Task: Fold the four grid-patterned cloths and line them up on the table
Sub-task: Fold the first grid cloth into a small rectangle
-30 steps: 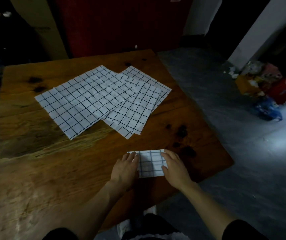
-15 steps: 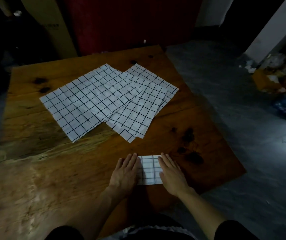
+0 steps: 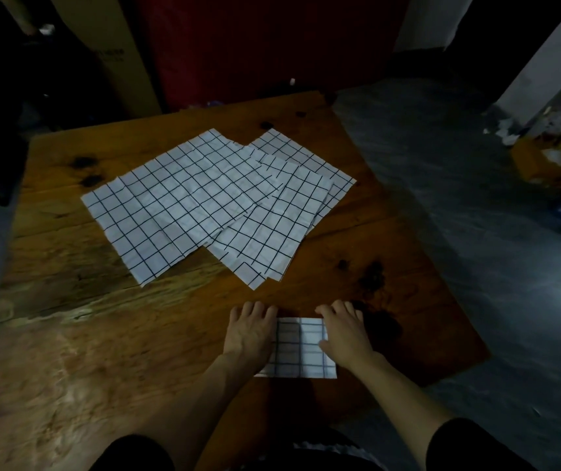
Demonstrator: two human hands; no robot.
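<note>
Between our two hands lies the folded cloth (image 3: 301, 348), near the edge of the wooden tabletop (image 3: 102, 334). Our left hand (image 3: 250, 331) lies flat and open on its left side. Our right hand (image 3: 345, 331) lies flat and open on its right side. Past our fingertips, three unfolded cloths (image 3: 211, 198) lie spread out and overlapping.

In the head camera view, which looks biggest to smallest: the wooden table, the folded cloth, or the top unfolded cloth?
1. wooden table
2. top unfolded cloth
3. folded cloth, clearly smallest even though nearest the camera.
</note>
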